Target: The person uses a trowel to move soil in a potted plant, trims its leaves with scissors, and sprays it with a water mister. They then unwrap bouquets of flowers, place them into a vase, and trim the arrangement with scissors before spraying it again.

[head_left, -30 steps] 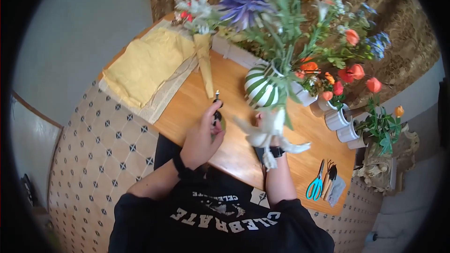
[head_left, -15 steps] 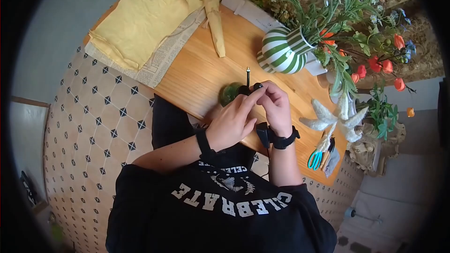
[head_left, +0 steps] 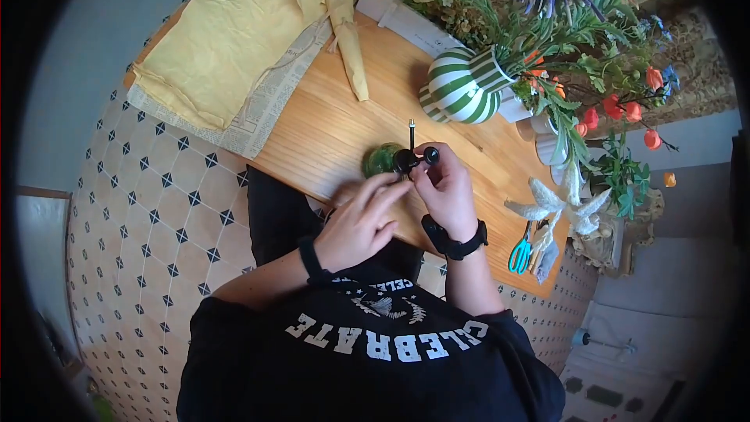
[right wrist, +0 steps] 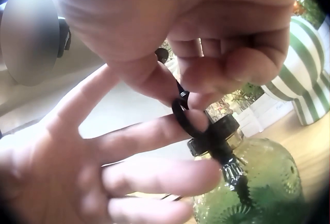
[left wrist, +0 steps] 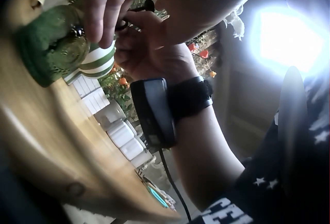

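Note:
A green glass spray bottle (head_left: 380, 159) with a black spray head (right wrist: 216, 133) stands on the wooden table close to its near edge. Its thin nozzle has a brass tip (head_left: 412, 123). My right hand (head_left: 447, 187) pinches the black pump part of the head between thumb and fingers, beside a round black knob (head_left: 430, 155). My left hand (head_left: 355, 227) reaches in from the left, fingers stretched out. In the right wrist view its index fingertip lies at the curved black trigger (right wrist: 186, 118), and the other fingers extend beside the glass.
Behind stands a green-and-white striped vase (head_left: 466, 86) of artificial flowers; a white flower (head_left: 566, 203) droops toward my right arm. A paper-wrapped bouquet (head_left: 348, 43) and yellow wrapping paper (head_left: 226, 47) on newsprint lie left. Turquoise-handled scissors (head_left: 519, 256) lie right.
The head view has shifted, bringing the bottle clear of the drooping flower. My right hand came to the spray head; my left hand released its hold there and drew slightly back, fingers extended.

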Demonstrator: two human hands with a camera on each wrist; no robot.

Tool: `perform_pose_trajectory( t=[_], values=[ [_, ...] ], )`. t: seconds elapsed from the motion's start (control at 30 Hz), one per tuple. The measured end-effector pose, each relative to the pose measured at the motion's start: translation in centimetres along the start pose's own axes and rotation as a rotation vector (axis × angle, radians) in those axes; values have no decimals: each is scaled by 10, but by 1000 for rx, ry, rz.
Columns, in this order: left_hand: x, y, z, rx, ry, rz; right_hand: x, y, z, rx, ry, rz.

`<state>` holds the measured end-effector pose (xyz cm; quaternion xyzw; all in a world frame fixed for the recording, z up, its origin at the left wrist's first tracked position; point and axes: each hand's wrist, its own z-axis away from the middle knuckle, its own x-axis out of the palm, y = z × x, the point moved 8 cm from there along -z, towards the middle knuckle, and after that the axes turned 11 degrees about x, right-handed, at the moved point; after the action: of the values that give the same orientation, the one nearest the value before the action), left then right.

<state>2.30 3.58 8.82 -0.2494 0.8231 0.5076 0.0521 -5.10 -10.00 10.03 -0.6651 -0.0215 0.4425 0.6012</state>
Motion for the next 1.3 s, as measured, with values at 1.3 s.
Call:
perform_pose_trajectory(
  t=[1.3],
  values=[
    [53, -28, -19, 38, -105, -161, -20, 87, 60, 376, -449, -1159]
  ],
)
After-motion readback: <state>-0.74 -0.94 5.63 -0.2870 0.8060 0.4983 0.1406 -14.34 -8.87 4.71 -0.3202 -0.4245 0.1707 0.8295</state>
